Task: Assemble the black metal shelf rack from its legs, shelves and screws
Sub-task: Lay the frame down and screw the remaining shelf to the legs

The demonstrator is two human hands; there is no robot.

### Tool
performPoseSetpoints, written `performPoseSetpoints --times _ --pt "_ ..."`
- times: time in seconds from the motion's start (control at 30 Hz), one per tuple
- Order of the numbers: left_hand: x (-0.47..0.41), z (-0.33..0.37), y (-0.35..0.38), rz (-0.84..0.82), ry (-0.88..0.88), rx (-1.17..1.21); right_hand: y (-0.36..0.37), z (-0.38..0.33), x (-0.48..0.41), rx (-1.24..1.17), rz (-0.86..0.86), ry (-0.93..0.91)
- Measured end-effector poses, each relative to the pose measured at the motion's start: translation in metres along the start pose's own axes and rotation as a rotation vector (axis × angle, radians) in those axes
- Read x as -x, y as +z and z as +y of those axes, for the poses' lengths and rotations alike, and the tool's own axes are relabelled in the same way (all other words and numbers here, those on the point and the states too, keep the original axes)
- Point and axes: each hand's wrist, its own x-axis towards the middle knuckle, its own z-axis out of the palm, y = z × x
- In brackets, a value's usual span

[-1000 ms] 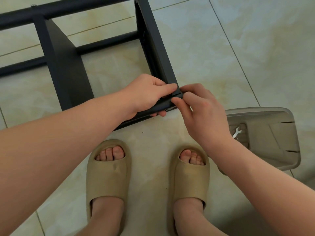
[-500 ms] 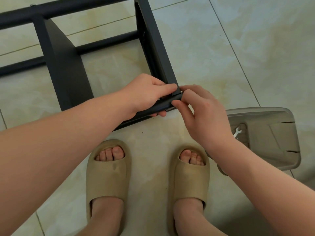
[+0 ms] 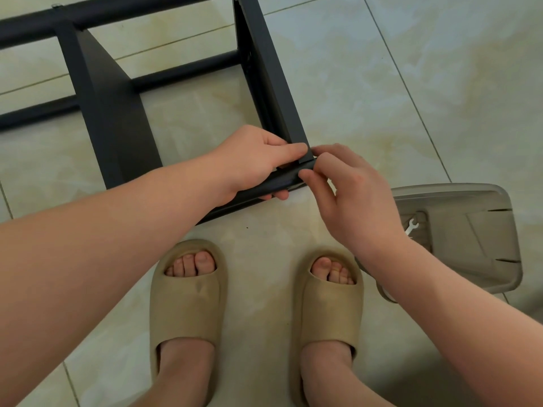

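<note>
**Both hands meet at rack's near corner**

We looked down on the black rack [image 3: 111,107], which lay on the tiled floor [image 3: 382,83]. Its long bars ran off to the left, and two flat panels reached toward the person's feet. The left hand [image 3: 252,163] gripped the rail [image 3: 264,185] along the near edge, curled over it from above with fingertips showing beneath. The right hand [image 3: 355,198] met it at the corner where the right panel [image 3: 273,83] joined that rail, thumb and forefinger pinching the rail's end. We could not tell whether a screw sat between those fingers [image 3: 307,174]. The two hands were almost touching. Below them the person stood in tan sandals [image 3: 185,312], toes pointed at the rack. To the right on the floor lay a grey plastic tray [image 3: 470,230], partly behind the right forearm. A small silver wrench [image 3: 411,226] rested in it near the wrist.
</note>
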Motion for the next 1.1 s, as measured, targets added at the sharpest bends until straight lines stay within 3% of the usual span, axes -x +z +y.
performPoseSetpoints --times 0.33,0.6,0.77,0.87,1.1 --pt "0.0 -0.001 -0.001 -0.021 0.0 0.003 -0.008 -0.003 0.001 -0.03 -0.088 0.046" --pt "0.0 -0.001 -0.001 -0.011 0.0 0.007 -0.003 -0.002 -0.004 -0.002 -0.045 0.009" --pt "0.001 -0.001 -0.002 -0.021 -0.006 0.003 -0.013 0.001 -0.001 -0.062 -0.148 0.024" --pt "0.0 -0.002 -0.002 -0.022 -0.003 -0.002 -0.013 0.004 0.0 -0.034 -0.127 -0.04" --pt "0.0 -0.003 0.0 -0.022 0.001 0.003 -0.01 0.001 -0.001 -0.033 -0.077 -0.004"
